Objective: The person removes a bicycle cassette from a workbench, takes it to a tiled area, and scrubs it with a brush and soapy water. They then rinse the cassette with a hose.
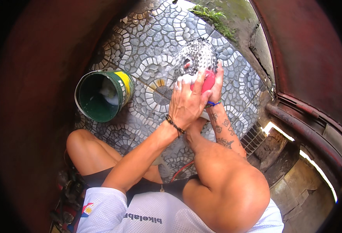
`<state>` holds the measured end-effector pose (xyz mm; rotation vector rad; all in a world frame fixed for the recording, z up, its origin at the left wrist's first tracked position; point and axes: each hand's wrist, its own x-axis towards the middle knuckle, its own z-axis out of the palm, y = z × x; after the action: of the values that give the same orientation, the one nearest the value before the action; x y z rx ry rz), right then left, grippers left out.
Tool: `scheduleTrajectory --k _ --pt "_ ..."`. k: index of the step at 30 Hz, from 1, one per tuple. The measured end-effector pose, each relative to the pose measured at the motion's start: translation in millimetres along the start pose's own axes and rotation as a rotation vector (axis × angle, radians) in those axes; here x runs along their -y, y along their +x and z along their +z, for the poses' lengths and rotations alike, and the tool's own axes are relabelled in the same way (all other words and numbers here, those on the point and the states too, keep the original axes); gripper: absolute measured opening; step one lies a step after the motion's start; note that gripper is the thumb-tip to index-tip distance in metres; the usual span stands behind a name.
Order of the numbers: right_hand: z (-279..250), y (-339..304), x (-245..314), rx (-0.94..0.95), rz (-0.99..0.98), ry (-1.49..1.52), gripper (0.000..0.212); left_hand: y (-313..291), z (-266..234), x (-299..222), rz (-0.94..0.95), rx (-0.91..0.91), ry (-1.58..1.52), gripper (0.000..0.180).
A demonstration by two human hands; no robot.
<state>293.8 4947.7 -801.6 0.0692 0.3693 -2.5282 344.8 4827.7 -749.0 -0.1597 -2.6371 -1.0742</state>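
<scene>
Red object (209, 80), white foam (206, 54)
My right hand (216, 85) cups it; whether my left hand (186, 97) grips, I can't tell.

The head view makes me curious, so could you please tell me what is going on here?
The person's left hand and right hand are both on a smooth red thing, at the near end of a dark, bumpy, foam-covered object whose kind I cannot tell. Foam also whitens the left fingers. A green bucket is to the left on the stone-patterned floor.
</scene>
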Motion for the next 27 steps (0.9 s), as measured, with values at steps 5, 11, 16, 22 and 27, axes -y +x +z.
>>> scheduleTrajectory --k 5,11,16,22,27 --pt "23 2 -28 -0.428 -0.188 -0.299 0.069 71 14 33 -0.296 0.052 -0.032 0.046" --pt "10 -7 -16 -0.357 -0.111 -0.314 0.071 24 22 5 -0.195 -0.097 -0.012 0.045" --pt "21 -13 -27 -0.423 -0.051 -0.608 0.068 81 22 67 -0.553 0.159 0.026 0.046" --pt "19 -10 -16 -0.342 -0.106 -0.462 0.066 54 17 13 -0.368 -0.081 -0.176 0.050" --pt "23 -6 -16 -0.374 -0.186 -0.468 0.066 74 31 69 -0.554 0.082 -0.240 0.051"
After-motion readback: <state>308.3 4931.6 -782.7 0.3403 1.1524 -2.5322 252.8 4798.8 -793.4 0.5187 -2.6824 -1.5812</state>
